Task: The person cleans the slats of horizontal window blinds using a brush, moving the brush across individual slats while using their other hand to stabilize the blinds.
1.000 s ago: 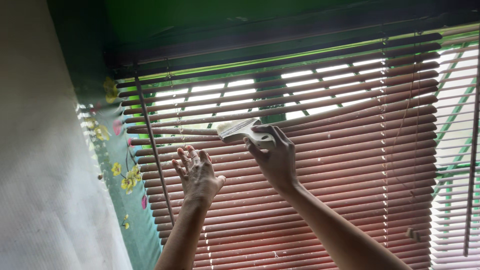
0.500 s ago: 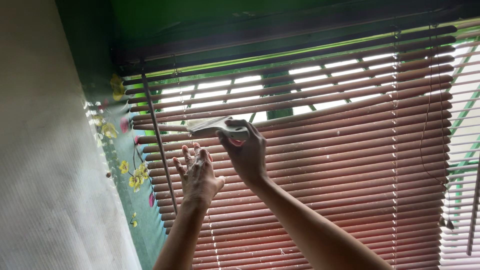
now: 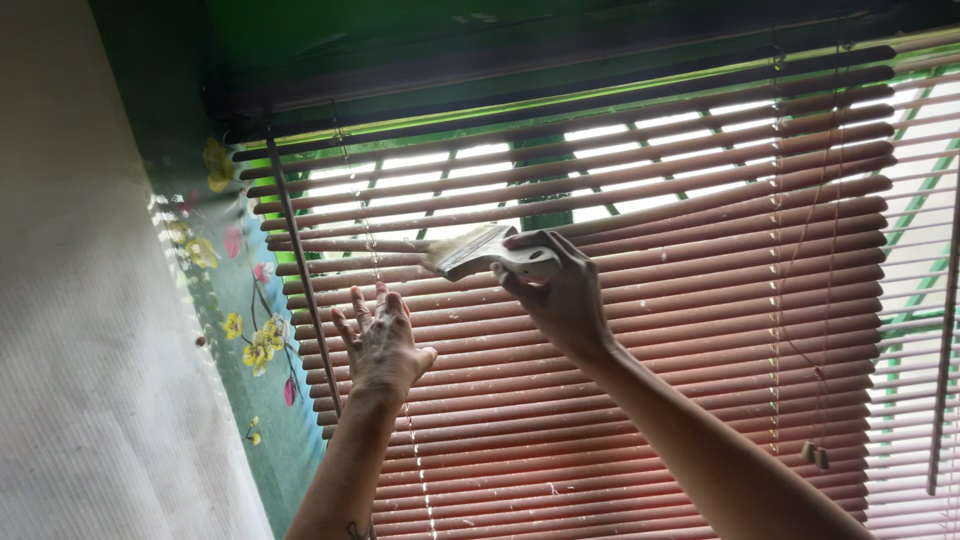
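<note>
right hand [image 3: 565,295]: raised, fingers curled tight around the pale handle of a paintbrush [image 3: 480,252]; thumb under the handle, fingertips on top.
paintbrush: wide flat brush, pale handle, dark band, light bristles; points left, tilted slightly; bristle end lies against a slat of the blind [image 3: 650,300], just above and right of the left hand.
left hand [image 3: 378,340]: open, fingers spread and a little bent, back of hand to camera; pressed flat on the slats below the brush; holds nothing.
hands relation: near each other, not touching; left lower, right higher.
blind: reddish-brown horizontal slats, speckled with pale spots; upper slats tilted open with daylight through the gaps, lower slats closed.
wand [image 3: 305,290]: thin rod, hangs at the left edge of the blind, just left of the left hand.
cords [image 3: 775,250]: thin ladder strings run down the slats; small pull ends [image 3: 814,455] hang at lower right.
curtain [image 3: 230,290]: green with yellow and pink flowers, left of the blind.
wall [image 3: 90,300]: pale, far left.
second blind [image 3: 925,300]: paler, at right edge, bright light behind.
</note>
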